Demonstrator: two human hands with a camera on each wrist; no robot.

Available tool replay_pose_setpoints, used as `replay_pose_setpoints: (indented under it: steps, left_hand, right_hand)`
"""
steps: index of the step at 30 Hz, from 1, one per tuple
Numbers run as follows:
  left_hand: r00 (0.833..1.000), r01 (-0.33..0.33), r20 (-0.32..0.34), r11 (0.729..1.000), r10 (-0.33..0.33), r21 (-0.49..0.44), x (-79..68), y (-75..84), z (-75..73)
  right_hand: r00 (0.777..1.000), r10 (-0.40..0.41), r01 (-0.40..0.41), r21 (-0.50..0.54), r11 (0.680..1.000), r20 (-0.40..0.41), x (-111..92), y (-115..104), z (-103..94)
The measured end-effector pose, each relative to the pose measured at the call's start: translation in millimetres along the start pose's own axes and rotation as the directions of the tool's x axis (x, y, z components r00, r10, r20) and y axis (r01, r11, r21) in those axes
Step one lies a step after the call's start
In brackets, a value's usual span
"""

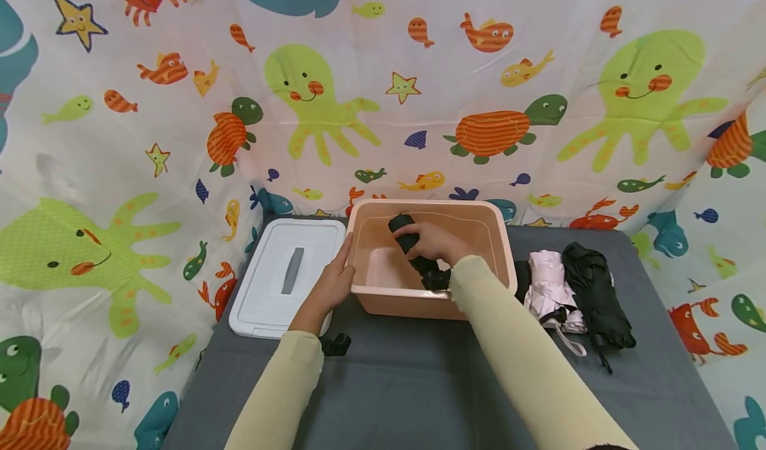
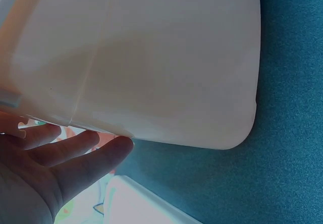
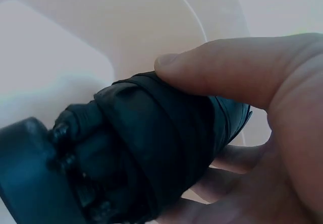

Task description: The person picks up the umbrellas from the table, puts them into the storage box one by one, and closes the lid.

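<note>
A folded black umbrella (image 1: 423, 265) lies slanted inside a pinkish plastic bin (image 1: 413, 306), and my right hand (image 1: 437, 242) grips it round the middle. The right wrist view shows the thumb across the wrapped fabric of the umbrella (image 3: 156, 133), the other fingers underneath and a smooth dark handle end at lower left. My left hand (image 1: 332, 285) is at the bin's left side. Seen from the left wrist, its fingers (image 2: 96, 166) stretch straight along the bin's outer wall (image 2: 166, 72), tips touching it.
Left of the bin, a white lid (image 1: 263, 297) with a grey handle lies flat. To the right are a folded pink umbrella (image 1: 547, 277), a dark green-black one (image 1: 595, 297) and a black item (image 1: 522, 278) beside the bin. A printed curtain (image 1: 383, 131) hangs behind the grey table (image 1: 407, 383).
</note>
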State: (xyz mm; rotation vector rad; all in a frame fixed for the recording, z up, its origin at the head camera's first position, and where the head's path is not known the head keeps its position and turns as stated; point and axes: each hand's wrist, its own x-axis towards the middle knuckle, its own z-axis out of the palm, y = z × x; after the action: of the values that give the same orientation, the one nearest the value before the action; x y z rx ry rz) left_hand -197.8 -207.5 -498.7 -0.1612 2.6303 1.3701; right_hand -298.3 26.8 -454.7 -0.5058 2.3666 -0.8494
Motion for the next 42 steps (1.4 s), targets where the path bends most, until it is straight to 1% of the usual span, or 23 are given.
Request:
replay_pose_setpoints:
  steps: [5, 17, 23, 33, 39, 42]
  left_hand:
    - [1.0, -0.011, -0.005, 1.0, 0.011, 0.004, -0.9, -1.1, -0.4]
    - [1.0, 0.008, 0.002, 1.0, -0.008, 0.001, -2.4, 0.9, -0.6]
    - [1.0, 0.0, -0.007, 1.0, 0.0, 0.001, -3.9, 1.8, -1.2]
    - [1.0, -0.017, -0.015, 1.0, 0.017, 0.005, -5.4, 1.6, -1.8]
    - [1.0, -0.011, -0.013, 1.0, 0.011, 0.0, -6.3, 2.0, -2.5]
    - [1.0, -0.009, -0.011, 1.0, 0.009, -0.005, -5.8, 2.1, -2.7]
  right_hand:
    - [1.0, 0.022, -0.022, 0.05, 0.999, 0.017, 5, -1, 5.2]
    - [0.996, 0.072, -0.078, 0.095, 0.992, 0.059, 15, 3, 16.4]
    - [0.994, 0.089, -0.097, 0.126, 0.987, 0.069, 18, -1, 19.9]
    - [0.988, 0.113, -0.123, 0.096, 0.988, 0.105, 23, -9, 26.0]
    - [0.987, 0.108, -0.117, 0.071, 0.991, 0.117, 28, -11, 28.8]
    - [0.985, 0.114, -0.124, 0.077, 0.989, 0.127, 31, -11, 31.2]
